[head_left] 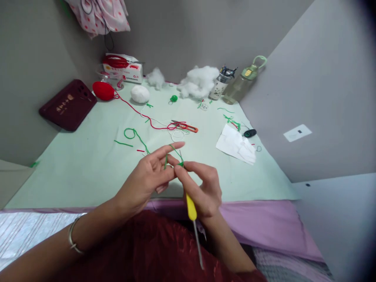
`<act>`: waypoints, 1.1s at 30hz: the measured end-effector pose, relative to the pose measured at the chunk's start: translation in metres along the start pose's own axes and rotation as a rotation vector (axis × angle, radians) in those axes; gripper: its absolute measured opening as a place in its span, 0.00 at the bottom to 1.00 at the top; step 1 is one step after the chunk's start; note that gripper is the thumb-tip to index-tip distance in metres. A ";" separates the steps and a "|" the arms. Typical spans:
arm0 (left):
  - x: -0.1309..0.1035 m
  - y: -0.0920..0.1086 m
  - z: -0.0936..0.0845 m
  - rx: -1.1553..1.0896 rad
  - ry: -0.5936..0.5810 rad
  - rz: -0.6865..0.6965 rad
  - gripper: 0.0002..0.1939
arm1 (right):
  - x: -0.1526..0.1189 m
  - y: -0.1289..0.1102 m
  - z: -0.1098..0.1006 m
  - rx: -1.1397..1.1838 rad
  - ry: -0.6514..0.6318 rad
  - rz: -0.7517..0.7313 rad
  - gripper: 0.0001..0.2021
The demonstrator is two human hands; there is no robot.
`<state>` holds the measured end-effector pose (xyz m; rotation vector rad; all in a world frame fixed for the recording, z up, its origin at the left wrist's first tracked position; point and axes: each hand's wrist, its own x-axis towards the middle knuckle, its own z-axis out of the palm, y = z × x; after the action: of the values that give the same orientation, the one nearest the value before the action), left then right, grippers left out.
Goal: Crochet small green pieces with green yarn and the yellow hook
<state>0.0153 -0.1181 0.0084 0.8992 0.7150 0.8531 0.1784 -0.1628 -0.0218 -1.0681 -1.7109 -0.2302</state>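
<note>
My right hand (207,190) is closed around a crochet hook (191,208) with a yellow grip. The hook's thin tip points up past the fingertips, and its other metal end hangs down over my lap. My left hand (147,176) has green yarn (174,148) strung over its raised index finger, with the thumb close to my right fingertips. A small green crochet piece (181,164) is pinched where both hands meet, mostly hidden by fingers. Behind my left hand, a green strand (138,136) runs loosely over the table and ends in a loop.
Orange-handled thread snips (190,127) lie beyond my hands, beside red yarn (105,91) and white yarn (140,94). White stuffing (199,81), a pen cup (219,87) and a bottle (242,82) stand at the back. White paper (235,144) lies at right, a dark red case (69,105) at left.
</note>
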 end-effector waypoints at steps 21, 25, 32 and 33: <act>0.006 -0.004 -0.004 0.026 0.033 0.061 0.22 | 0.009 0.006 0.012 0.927 0.093 0.784 0.07; 0.006 -0.005 -0.004 0.130 0.061 0.094 0.29 | 0.007 0.006 0.014 0.906 0.085 0.790 0.07; 0.003 -0.006 -0.001 0.111 0.090 0.131 0.27 | 0.008 0.000 0.013 0.712 0.056 0.660 0.08; 0.003 -0.006 0.000 0.080 0.091 0.127 0.28 | 0.006 0.000 0.014 0.620 0.051 0.592 0.08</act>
<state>0.0183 -0.1177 0.0022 0.9902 0.7812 0.9887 0.1687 -0.1513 -0.0222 -1.0208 -1.2193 0.6062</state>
